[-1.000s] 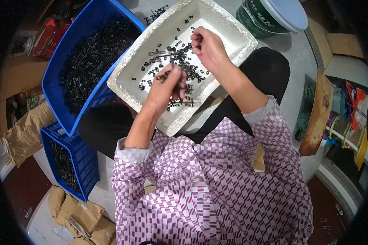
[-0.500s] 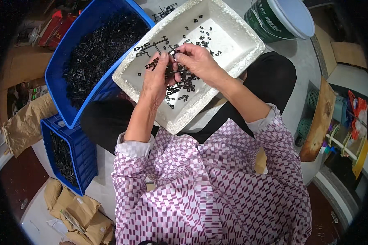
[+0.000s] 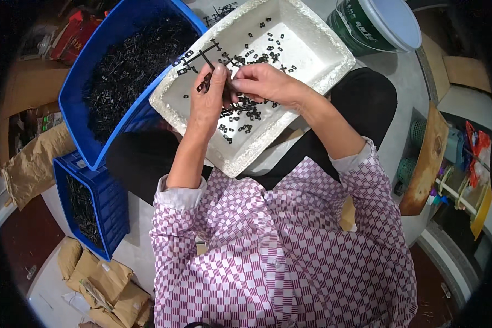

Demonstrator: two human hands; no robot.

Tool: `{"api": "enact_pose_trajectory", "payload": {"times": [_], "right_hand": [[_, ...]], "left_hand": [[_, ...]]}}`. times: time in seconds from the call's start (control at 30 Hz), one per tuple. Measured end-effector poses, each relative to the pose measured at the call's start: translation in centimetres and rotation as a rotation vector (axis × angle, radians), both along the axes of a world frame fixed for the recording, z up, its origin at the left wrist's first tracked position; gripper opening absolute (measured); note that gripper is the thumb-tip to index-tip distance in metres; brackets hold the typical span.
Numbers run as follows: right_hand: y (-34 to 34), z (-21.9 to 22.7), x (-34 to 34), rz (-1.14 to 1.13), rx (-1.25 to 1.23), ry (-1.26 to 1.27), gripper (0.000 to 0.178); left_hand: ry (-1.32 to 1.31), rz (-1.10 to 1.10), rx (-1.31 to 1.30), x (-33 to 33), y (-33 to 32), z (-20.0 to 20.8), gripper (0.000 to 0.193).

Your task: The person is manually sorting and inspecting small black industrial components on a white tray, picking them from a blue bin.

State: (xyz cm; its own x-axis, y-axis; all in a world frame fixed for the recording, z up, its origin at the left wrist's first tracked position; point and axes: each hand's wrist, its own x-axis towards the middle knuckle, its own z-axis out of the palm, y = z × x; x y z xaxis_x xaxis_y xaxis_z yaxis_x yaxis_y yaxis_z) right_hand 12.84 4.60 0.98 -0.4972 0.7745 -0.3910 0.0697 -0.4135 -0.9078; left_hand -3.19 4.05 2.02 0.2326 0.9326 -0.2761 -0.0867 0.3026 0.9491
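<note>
My left hand point(image 3: 205, 104) is closed around a branched black plastic sprue point(image 3: 206, 56), whose upper arms with small parts stick out past the thumb. Close beside it, my right hand point(image 3: 270, 85) has thumb and forefinger pinched together at the left fingers. Whatever lies between those right fingertips is hidden. Both hands are above a white foam box point(image 3: 325, 68) resting by my lap. Many small loose black plastic pieces point(image 3: 249, 112) are scattered on its floor, thickest beneath the hands.
To the left stands a big blue bin point(image 3: 74, 98) heaped with black plastic parts. A smaller blue crate point(image 3: 115, 210) below it holds more. A green-and-white bucket point(image 3: 361, 27) is at the far right. Brown paper packages point(image 3: 106, 284) lie lower left; a wooden board point(image 3: 425, 164) leans at right.
The sprue in my left hand has tilted and shifted slightly up and left. My right hand has turned a little, its fingers drawing closer together against the left hand.
</note>
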Motion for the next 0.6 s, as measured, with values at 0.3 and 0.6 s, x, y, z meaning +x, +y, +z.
{"api": "enact_pose_trajectory", "payload": {"times": [0.3,0.6], "right_hand": [[1.2,-1.1,0.1,-0.731,-0.274,0.176,0.022],[-0.8,-0.1,-1.1,-0.28,-0.112,0.236,0.017]], "left_hand": [[0.045,-0.029,-0.011,1.9,-0.8,0.6,0.031],[-0.174,0.317,-0.062,0.2,0.9,-0.2,0.029]]}}
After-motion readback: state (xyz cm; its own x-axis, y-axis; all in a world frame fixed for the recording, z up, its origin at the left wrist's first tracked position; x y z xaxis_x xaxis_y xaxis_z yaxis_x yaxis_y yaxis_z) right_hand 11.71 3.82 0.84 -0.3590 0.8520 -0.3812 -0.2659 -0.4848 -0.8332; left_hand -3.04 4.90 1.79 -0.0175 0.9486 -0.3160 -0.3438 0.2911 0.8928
